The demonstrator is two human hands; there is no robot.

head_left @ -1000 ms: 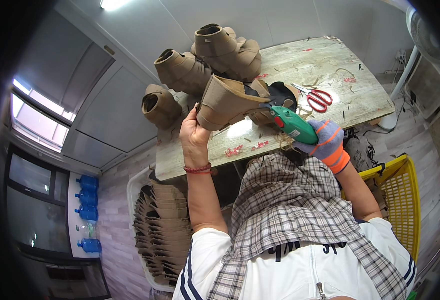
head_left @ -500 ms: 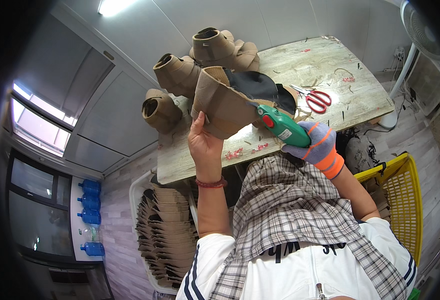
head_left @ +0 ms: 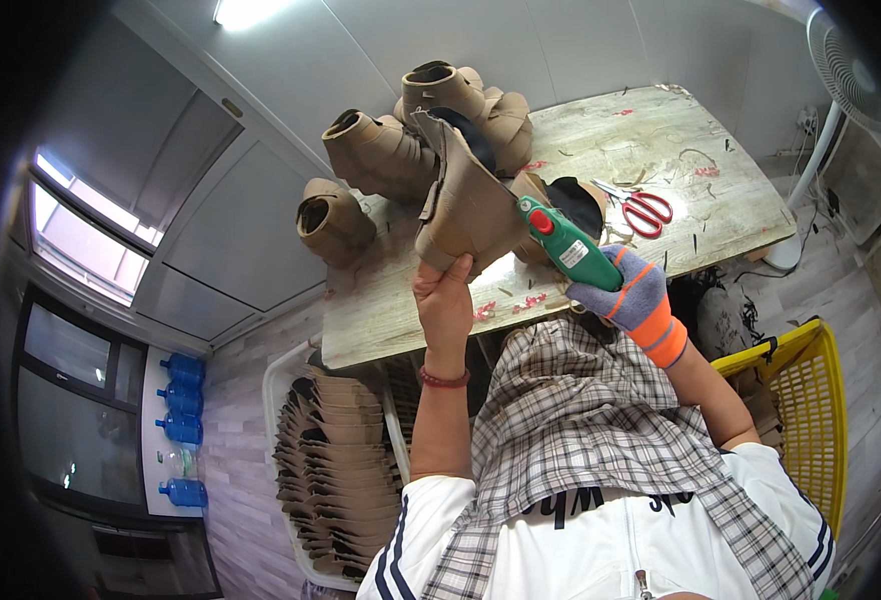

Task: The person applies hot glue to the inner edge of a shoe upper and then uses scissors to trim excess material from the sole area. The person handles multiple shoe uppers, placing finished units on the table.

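So, going left to right: a row of blue water jugs (head_left: 182, 430) sits low on the far left, then a white crate stacked with tan cut boot pieces (head_left: 330, 470) under the worn wooden table (head_left: 720, 190). Three finished tan suede ankle boots (head_left: 375, 155) rest on the table's left end. The bare left hand (head_left: 445, 300) is closed around the heel end of another tan suede ankle boot (head_left: 465, 205), holding it up off the table, opening tilted away. The right hand (head_left: 625, 295), in a grey-and-orange knit glove, is wrapped round a green handheld tool with a red button (head_left: 565, 245), its tip right at the boot's side. Red-handled scissors (head_left: 645, 210) lie further right, and a yellow plastic basket (head_left: 815, 400) stands by the chair.

My take: keep that left grip firm low on the boot so it doesn't twist, and run the tip lightly along the edge.

Compared with half a second back, the boot is raised more upright and the tool has slid closer along it.
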